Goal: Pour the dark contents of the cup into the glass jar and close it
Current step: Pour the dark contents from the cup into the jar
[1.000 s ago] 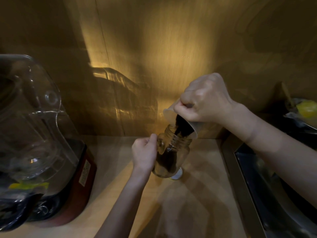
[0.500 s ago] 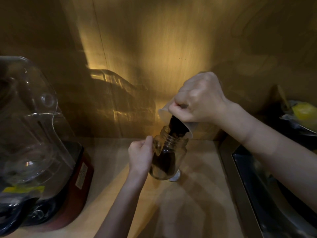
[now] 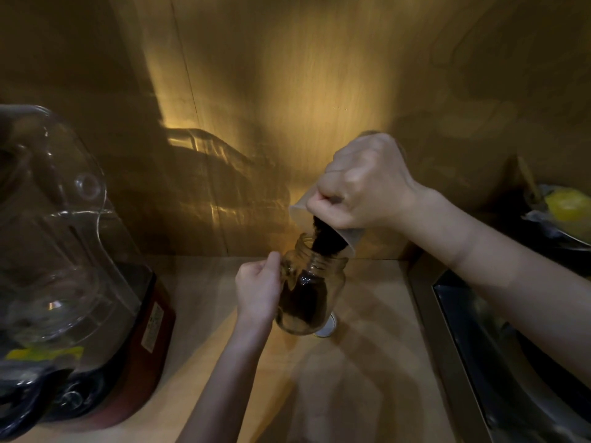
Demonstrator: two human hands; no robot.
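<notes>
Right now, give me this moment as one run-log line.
phase: pouring | left hand: steadying glass jar on counter | right hand: tipping cup over jar mouth | dark contents: flowing | jar: partly filled, open

Pale wooden counter (image 3: 198, 318), clear plastic blender jug on a dark red base (image 3: 64, 251) at the counter's left edge, stainless steel sink (image 3: 499, 353) along its right edge, yellow object in a metal bowl (image 3: 567, 207) at far right, wood-panel wall (image 3: 287, 91) behind
</notes>
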